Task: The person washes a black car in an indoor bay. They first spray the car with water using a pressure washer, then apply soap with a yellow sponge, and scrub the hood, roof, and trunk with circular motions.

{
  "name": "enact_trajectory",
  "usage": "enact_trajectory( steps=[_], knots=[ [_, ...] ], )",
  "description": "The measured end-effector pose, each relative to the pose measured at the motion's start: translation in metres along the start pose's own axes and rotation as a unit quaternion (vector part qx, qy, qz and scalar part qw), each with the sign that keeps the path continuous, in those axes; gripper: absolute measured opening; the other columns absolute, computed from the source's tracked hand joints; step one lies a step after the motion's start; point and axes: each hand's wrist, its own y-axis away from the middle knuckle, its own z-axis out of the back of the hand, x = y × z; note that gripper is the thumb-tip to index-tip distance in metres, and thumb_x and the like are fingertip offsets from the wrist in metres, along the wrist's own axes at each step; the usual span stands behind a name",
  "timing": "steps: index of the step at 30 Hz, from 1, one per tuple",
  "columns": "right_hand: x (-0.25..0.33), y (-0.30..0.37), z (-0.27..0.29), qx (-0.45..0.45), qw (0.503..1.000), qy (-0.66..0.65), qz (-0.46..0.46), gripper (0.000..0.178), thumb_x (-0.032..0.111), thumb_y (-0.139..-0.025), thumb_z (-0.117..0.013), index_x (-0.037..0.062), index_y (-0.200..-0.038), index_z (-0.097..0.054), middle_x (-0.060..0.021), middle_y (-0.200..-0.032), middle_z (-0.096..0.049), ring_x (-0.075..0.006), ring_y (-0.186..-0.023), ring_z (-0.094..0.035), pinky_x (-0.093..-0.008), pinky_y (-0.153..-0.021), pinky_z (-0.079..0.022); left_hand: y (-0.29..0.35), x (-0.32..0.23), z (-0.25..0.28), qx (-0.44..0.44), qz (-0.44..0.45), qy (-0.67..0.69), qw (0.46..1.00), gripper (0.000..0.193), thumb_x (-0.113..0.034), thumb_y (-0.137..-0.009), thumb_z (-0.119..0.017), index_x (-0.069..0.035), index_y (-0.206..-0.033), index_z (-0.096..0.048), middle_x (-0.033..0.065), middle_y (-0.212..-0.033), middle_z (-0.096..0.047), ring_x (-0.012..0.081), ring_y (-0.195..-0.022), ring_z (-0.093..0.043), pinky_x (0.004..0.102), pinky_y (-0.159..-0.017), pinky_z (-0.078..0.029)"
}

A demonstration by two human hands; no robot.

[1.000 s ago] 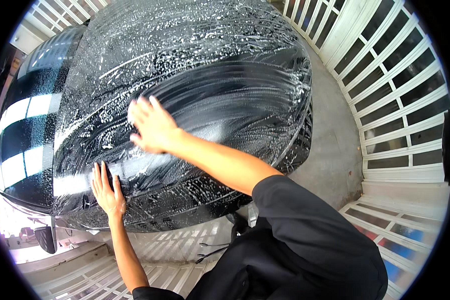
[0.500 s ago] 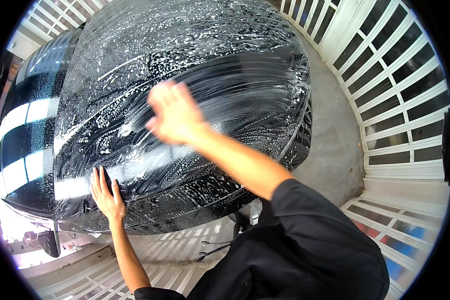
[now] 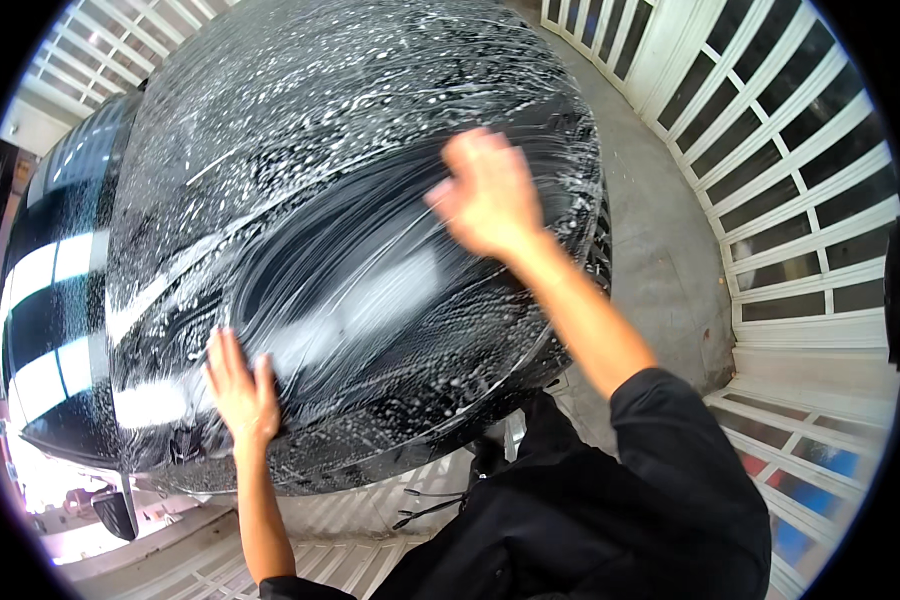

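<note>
A black car hood (image 3: 330, 310), wet and streaked with white soap suds, spreads in front of me. My left hand (image 3: 242, 390) lies on its near left part with fingers stretched out, holding nothing I can see. Farther right, my right hand (image 3: 490, 190) is over the hood's upper right area, apparently against the surface. Motion blurs its fingers, so whatever is under them is hidden. Curved wipe streaks sweep between the two hands, with thinner suds there than on the speckled far side of the hood.
The windshield (image 3: 55, 300) borders the hood on the left, with a side mirror (image 3: 115, 515) below it. White barred gates (image 3: 800, 200) stand at the right, past a strip of grey concrete floor (image 3: 670, 270). Thin dark cords (image 3: 430, 500) show near my body.
My right hand has swept right across the hood. My left hand has shifted slightly right, still flat. A broad oval of wiped streaks now shows between them. The view has shifted slightly.
</note>
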Motion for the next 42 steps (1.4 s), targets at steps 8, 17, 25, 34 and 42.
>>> enact_trajectory(
  steps=[8, 17, 25, 34, 42],
  knots=[
    [-0.133, -0.051, 0.012, 0.039, 0.999, -0.005, -0.019, 0.066, 0.056, -0.099, -0.062, 0.0055, -0.140, -0.057, -0.0176, -0.144, -0.055, -0.0349, -0.139, -0.050, -0.0508, -0.117, -0.038, -0.110, -0.187, -0.005, 0.005, -0.186, -0.004, 0.983, 0.084, -0.050, -0.106, -0.053, -0.002, -0.169, -0.023, 0.0200, -0.177, -0.018, 0.0330, -0.166, -0.013, 0.0535, -0.133, -0.005],
    [-0.113, 0.106, 0.018, 0.063, 0.974, -0.154, 0.154, 0.073, 0.060, -0.101, -0.054, 0.0127, -0.156, -0.052, -0.0156, -0.162, -0.048, -0.0347, -0.152, -0.042, -0.0566, -0.128, -0.025, -0.197, -0.308, -0.019, -0.011, -0.313, 0.010, 0.950, 0.086, -0.053, -0.104, -0.054, 0.001, -0.166, -0.029, 0.0216, -0.175, -0.025, 0.0355, -0.164, -0.017, 0.0564, -0.132, -0.006],
    [-0.325, -0.008, -0.024, -0.104, 0.979, -0.147, -0.099, 0.075, 0.053, -0.105, -0.057, -0.0030, -0.154, -0.047, -0.0219, -0.166, -0.041, -0.0388, -0.156, -0.034, -0.0434, -0.128, -0.028, -0.210, -0.325, -0.026, -0.046, -0.348, -0.013, 0.936, 0.082, -0.052, -0.107, -0.051, -0.002, -0.168, -0.027, 0.0183, -0.176, -0.025, 0.0315, -0.165, -0.018, 0.0513, -0.133, -0.006],
    [0.053, 0.243, -0.027, 0.007, 0.989, -0.118, 0.091, 0.072, 0.053, -0.104, -0.052, 0.0078, -0.159, -0.046, -0.0154, -0.166, -0.042, -0.0367, -0.155, -0.035, -0.0592, -0.128, -0.021, -0.179, -0.296, -0.039, -0.086, -0.333, 0.020, 0.939, 0.080, -0.061, -0.108, -0.043, -0.005, -0.165, -0.036, 0.0188, -0.174, -0.029, 0.0327, -0.162, -0.025, 0.0540, -0.132, -0.012],
    [0.004, 0.193, -0.023, -0.149, 0.982, -0.013, -0.113, 0.072, 0.047, -0.107, -0.051, -0.0055, -0.155, -0.043, -0.0278, -0.166, -0.039, -0.0452, -0.156, -0.032, -0.0551, -0.128, -0.023, 0.025, -0.114, 0.002, -0.047, -0.339, 0.043, 0.938, 0.073, -0.045, -0.106, -0.056, -0.004, -0.164, -0.038, 0.0172, -0.172, -0.034, 0.0306, -0.161, -0.028, 0.0503, -0.132, -0.016]
  ],
)
